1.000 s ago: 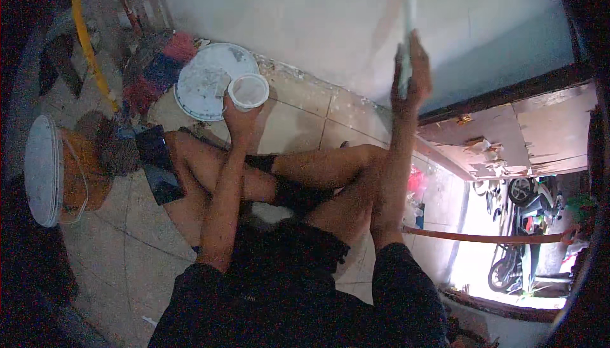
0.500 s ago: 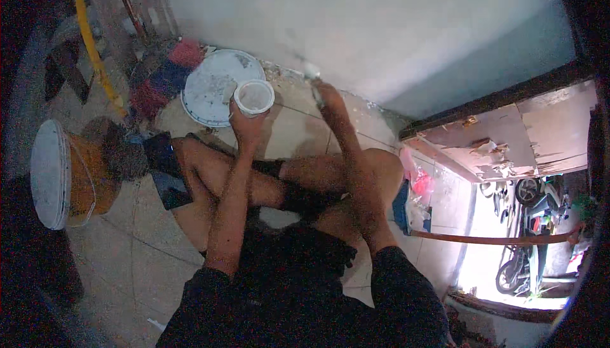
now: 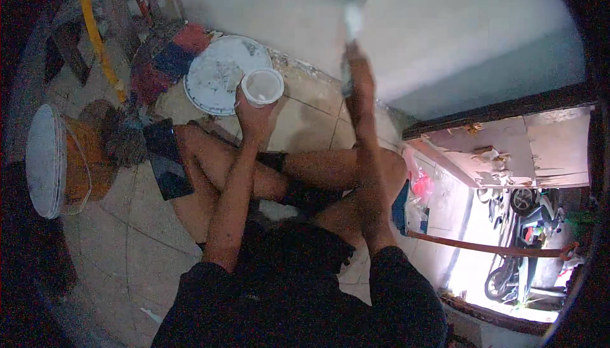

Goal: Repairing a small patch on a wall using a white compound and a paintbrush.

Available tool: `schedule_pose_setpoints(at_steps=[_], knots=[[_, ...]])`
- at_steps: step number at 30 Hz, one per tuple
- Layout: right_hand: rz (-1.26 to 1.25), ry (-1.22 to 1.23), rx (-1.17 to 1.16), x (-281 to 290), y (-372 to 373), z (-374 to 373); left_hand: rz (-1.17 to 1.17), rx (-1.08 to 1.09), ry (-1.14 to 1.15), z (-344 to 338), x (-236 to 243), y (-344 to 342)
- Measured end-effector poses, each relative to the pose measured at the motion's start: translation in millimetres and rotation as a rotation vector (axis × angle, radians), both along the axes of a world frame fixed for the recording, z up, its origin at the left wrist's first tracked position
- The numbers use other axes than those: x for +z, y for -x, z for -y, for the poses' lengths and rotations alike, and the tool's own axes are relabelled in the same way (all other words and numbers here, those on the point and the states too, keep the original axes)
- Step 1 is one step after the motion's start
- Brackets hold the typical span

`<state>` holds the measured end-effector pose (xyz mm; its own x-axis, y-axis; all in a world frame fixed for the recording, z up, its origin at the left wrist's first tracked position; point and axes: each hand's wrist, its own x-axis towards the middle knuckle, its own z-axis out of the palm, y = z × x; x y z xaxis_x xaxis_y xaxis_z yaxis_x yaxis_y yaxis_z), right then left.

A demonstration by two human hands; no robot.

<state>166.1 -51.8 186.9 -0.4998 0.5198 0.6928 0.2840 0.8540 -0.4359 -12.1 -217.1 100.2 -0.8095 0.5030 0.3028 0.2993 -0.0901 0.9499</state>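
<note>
My left hand (image 3: pixel 254 118) is wrapped round a small white tub (image 3: pixel 263 86), held with its mouth upward. Pale stuff shows inside it. Raised against the pale wall (image 3: pixel 438 24), my right hand (image 3: pixel 360 81) is closed round the handle of a paintbrush (image 3: pixel 353 21). Motion blurs the white brush end, which is at or very near the wall surface; I cannot tell if it touches. Beyond the tub, a round white lid (image 3: pixel 213 72) with grey smears lies on the floor by the foot of the wall.
At the left stands an orange bucket (image 3: pixel 86 170) with a white lid. A dark flat device (image 3: pixel 168 164) lies beside my crossed legs. Red and blue cloth (image 3: pixel 171 59) and a yellow pole (image 3: pixel 95 37) are at the far left. A worn door (image 3: pixel 495 151) and a motorbike (image 3: pixel 527 234) appear at right.
My right hand and the paintbrush have moved up and to the right along the wall. My left hand still holds the tub, slightly shifted in the view.
</note>
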Motion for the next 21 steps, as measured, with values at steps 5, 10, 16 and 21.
schedule_pose_setpoints(at_steps=[5,10,16,21], knots=[[0.372,0.068,-0.102,-112.7,22.4,33.7,-0.045,0.009,0.056,15.4,-2.1,8.2],[0.421,0.189,0.061,-110.4,19.2,20.1,-0.018,-0.015,0.026,18.7,13.4,-0.9],[0.158,0.174,-0.032,16.6,15.2,22.9,0.101,-0.012,-0.009,24.2,-7.5,11.0],[0.003,-0.239,-0.258,143.3,0.2,52.7,0.089,-0.035,0.0,17.0,30.3,-1.8]])
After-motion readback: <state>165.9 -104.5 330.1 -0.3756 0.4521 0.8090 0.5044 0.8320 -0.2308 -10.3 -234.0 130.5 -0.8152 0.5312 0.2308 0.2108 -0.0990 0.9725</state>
